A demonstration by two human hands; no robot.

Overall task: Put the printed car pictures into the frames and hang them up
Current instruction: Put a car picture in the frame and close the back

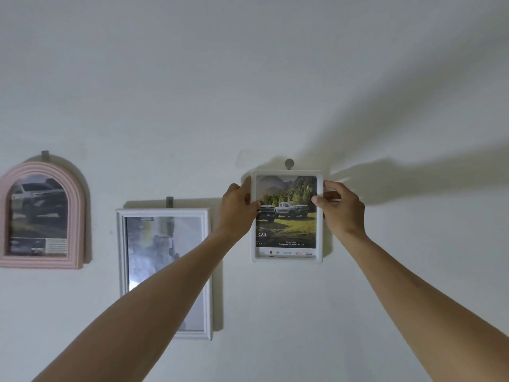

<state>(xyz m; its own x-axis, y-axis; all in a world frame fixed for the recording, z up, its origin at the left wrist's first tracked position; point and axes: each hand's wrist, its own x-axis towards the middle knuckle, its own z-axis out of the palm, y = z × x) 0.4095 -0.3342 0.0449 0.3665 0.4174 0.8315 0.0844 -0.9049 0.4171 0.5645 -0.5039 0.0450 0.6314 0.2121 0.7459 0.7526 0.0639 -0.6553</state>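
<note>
Holding the small white rectangular frame against the pale wall, you grip it by both sides. Your left hand closes on its left edge and your right hand on its right edge, thumb over the printed picture of two pickup trucks. The frame's top sits just under a grey round hook. Further left hang a white tall frame and a pink arched frame.
</note>
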